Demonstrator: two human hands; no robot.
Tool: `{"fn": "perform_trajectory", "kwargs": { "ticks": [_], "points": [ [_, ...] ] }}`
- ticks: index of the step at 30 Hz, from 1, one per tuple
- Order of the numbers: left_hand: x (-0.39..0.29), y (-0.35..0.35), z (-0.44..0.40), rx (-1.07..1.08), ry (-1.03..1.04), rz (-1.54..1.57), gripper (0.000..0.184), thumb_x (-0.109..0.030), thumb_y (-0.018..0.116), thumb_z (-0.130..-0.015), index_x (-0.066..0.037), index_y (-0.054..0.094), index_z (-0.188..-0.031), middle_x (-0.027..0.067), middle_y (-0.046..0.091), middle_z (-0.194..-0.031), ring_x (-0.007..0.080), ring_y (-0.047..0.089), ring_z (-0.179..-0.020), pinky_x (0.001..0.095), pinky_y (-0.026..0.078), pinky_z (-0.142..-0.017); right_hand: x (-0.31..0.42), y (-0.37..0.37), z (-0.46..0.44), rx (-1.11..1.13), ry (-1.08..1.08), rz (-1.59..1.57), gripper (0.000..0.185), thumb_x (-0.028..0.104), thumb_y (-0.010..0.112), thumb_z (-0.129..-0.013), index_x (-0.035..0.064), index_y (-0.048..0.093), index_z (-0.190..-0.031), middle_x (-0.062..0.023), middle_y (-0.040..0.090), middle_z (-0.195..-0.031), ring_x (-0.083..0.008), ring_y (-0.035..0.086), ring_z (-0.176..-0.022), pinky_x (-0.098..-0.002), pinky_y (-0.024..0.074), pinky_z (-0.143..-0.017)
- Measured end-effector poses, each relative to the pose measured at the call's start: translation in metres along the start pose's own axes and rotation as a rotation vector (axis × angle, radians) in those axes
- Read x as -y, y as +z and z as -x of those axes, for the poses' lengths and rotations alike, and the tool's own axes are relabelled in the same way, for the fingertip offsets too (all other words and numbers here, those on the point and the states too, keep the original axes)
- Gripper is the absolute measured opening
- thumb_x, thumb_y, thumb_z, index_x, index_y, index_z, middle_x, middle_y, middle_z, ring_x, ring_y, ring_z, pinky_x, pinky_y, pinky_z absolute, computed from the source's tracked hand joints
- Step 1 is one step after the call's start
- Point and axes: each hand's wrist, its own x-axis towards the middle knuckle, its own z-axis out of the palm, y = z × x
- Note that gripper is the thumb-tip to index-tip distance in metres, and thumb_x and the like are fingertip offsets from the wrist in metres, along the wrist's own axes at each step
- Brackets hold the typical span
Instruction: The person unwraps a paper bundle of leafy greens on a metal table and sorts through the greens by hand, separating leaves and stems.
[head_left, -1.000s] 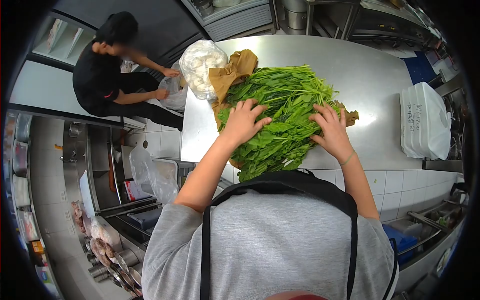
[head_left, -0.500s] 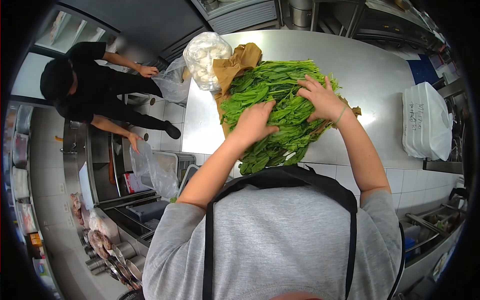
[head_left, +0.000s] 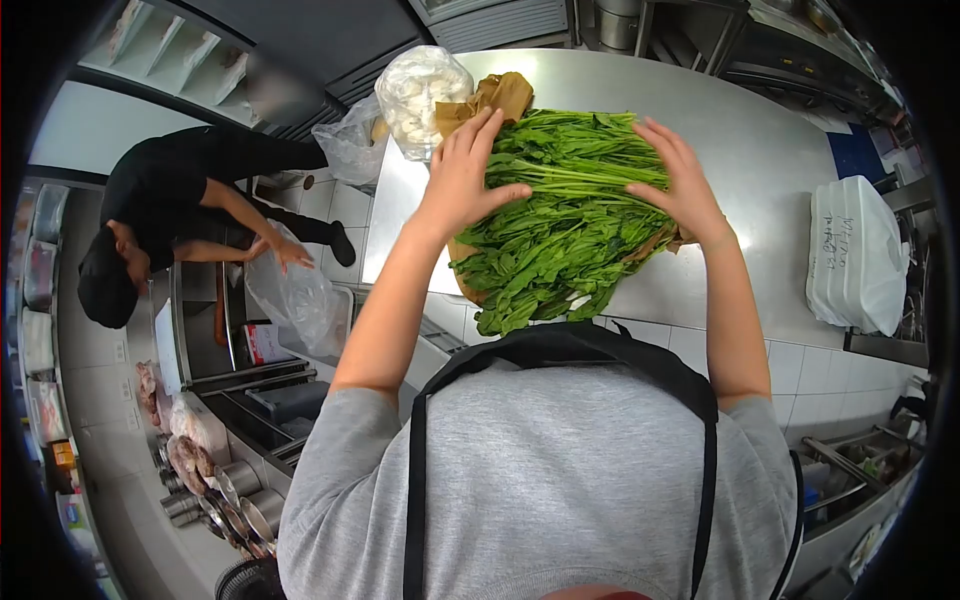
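Note:
A large heap of leafy green vegetables [head_left: 565,235] with long stems lies on brown paper [head_left: 508,95] on the steel table [head_left: 755,250]. At the left side of the heap is my left hand [head_left: 465,180], its thumb stretched over the stems and its fingers extended toward the paper. My right hand [head_left: 682,185] rests at the right side, thumb and fingers apart around the stem edge. Both hands look open. Beyond my left hand stands a clear plastic bag [head_left: 418,85] of white pieces that I cannot make out.
White stacked containers [head_left: 855,255] in a plastic bag, with handwriting on the side, stand at the table's right end. To the left, a person in black [head_left: 165,200] bends over a clear plastic bag [head_left: 300,300]. Pots and pans [head_left: 245,510] sit at the lower left.
My hands have moved from on top of the greens outward to their two sides. The stems now lie more evenly in line. The other person has bent lower, with both hands at the clear bag.

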Motion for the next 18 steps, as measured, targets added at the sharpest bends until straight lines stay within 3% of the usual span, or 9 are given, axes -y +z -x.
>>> {"fn": "perform_trajectory", "kwargs": {
  "ticks": [3, 5, 8, 10, 12, 14, 15, 16, 18],
  "points": [
    [-0.044, 0.001, 0.037, -0.02, 0.044, 0.041, 0.097, -0.055, 0.073, -0.066, -0.011, 0.03, -0.141, 0.0125, 0.033, -0.142, 0.0338, 0.028, -0.132, 0.0515, 0.025, -0.102, -0.018, -0.01, 0.043, -0.045, 0.037, -0.087, 0.073, 0.028, 0.078, -0.067, 0.0182, 0.045, -0.132, -0.0119, 0.04, -0.138, -0.0322, 0.04, -0.124, -0.047, 0.0286, -0.107],
    [-0.073, 0.018, 0.063, 0.173, 0.128, 0.04, 0.092, -0.057, 0.072, -0.065, -0.021, 0.033, -0.141, 0.0097, 0.028, -0.146, 0.0334, 0.022, -0.135, 0.0633, 0.016, -0.104, -0.012, -0.006, 0.068, -0.006, 0.104, -0.093, 0.076, 0.025, 0.079, -0.063, 0.0172, 0.046, -0.131, -0.0127, 0.038, -0.138, -0.0329, 0.039, -0.124, -0.0446, 0.0305, -0.106],
    [-0.094, 0.045, 0.074, 0.251, 0.216, 0.127, 0.083, -0.045, 0.075, -0.067, -0.024, 0.037, -0.138, 0.0078, 0.027, -0.146, 0.0338, 0.019, -0.137, 0.0674, 0.013, -0.103, 0.001, 0.01, 0.088, 0.057, 0.103, -0.007, 0.082, 0.021, 0.083, -0.057, 0.021, 0.047, -0.131, -0.0101, 0.033, -0.142, -0.0325, 0.032, -0.131, -0.0483, 0.0275, -0.107],
    [-0.096, 0.061, 0.072, 0.272, 0.207, 0.016, 0.083, -0.04, 0.076, -0.065, -0.023, 0.038, -0.137, 0.0072, 0.028, -0.145, 0.0329, 0.021, -0.136, 0.067, 0.015, -0.103, 0.007, 0.025, 0.09, 0.079, 0.072, 0.135, 0.088, 0.018, 0.084, -0.052, 0.0267, 0.047, -0.131, -0.0082, 0.029, -0.145, -0.0321, 0.024, -0.135, -0.0531, 0.0238, -0.108],
    [-0.088, 0.07, 0.069, 0.287, 0.201, -0.104, 0.083, -0.034, 0.078, -0.063, -0.023, 0.04, -0.136, 0.0065, 0.03, -0.145, 0.032, 0.023, -0.135, 0.0666, 0.017, -0.103, 0.006, 0.04, 0.084, 0.046, 0.065, 0.116, 0.079, 0.017, 0.083, -0.053, 0.0272, 0.052, -0.124, -0.0071, 0.029, -0.145, -0.032, 0.023, -0.136, -0.0565, 0.0212, -0.107],
    [-0.078, 0.075, 0.065, 0.308, 0.213, -0.03, 0.079, -0.023, 0.077, -0.061, -0.022, 0.043, -0.132, 0.0049, 0.036, -0.14, 0.0276, 0.029, -0.133, 0.0636, 0.022, -0.101, -0.001, 0.05, 0.077, 0.011, -0.033, 0.165, 0.065, 0.016, 0.083, -0.055, 0.0216, 0.058, -0.114, -0.0065, 0.03, -0.145, -0.0325, 0.024, -0.135, -0.0553, 0.0216, -0.108],
    [-0.074, 0.071, 0.063, 0.265, 0.202, 0.034, 0.072, -0.019, 0.074, -0.064, -0.02, 0.045, -0.129, 0.0034, 0.045, -0.133, 0.0232, 0.037, -0.127, 0.0601, 0.025, -0.101, 0.003, 0.047, 0.073, -0.04, -0.031, 0.1, 0.05, 0.015, 0.082, -0.056, 0.0167, 0.061, -0.101, -0.0071, 0.033, -0.143, -0.0333, 0.026, -0.134, -0.0541, 0.0225, -0.107],
    [-0.07, 0.061, 0.057, 0.309, 0.168, 0.115, 0.062, -0.016, 0.072, -0.067, -0.018, 0.05, -0.125, 0.0039, 0.051, -0.124, 0.0226, 0.045, -0.119, 0.0541, 0.028, -0.1, 0.0, 0.044, 0.07, -0.04, -0.027, 0.101, 0.05, 0.015, 0.082, -0.056, 0.0167, 0.061, -0.101, -0.0071, 0.033, -0.143, -0.0333, 0.026, -0.134, -0.0541, 0.0225, -0.107],
    [-0.055, 0.047, 0.043, 0.43, 0.073, 0.29, 0.052, -0.021, 0.071, -0.071, -0.016, 0.055, -0.119, 0.0045, 0.055, -0.117, 0.0233, 0.049, -0.112, 0.0465, 0.032, -0.096, -0.004, 0.039, 0.067, 0.008, -0.039, 0.03, 0.044, 0.016, 0.082, -0.057, 0.0151, 0.062, -0.096, -0.0084, 0.036, -0.14, -0.0339, 0.028, -0.133, -0.0534, 0.0234, -0.107]
  ]
}}
